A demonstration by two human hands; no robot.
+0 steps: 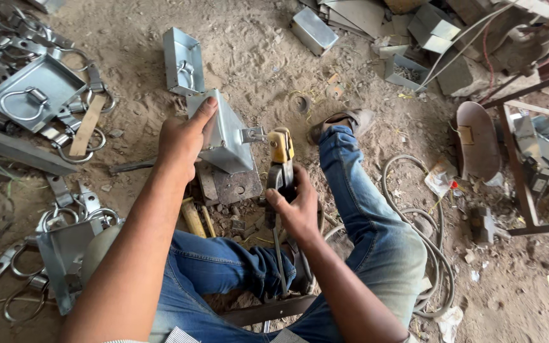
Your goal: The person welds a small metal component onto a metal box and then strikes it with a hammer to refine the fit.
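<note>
While tilted on a dark steel block (236,184) on the dirt floor (255,57), the galvanised sheet-metal box (223,136), grey, folded, with a small bracket at its side, is pressed by the left hand (182,143), fingers closed over its top edge; the right hand (297,213) grips a yellow-headed welding holder (281,159) just beside that bracket.

The left hand (182,141) grips a grey sheet-metal box (223,133), tilted over a flat steel plate (236,185) on the dirt floor (255,57). The right hand (297,213) clasps a welding electrode holder (280,166) with a yellow head, touching the box's small bracket (253,134). Ringed metal trays (33,92) lie far left.
</note>
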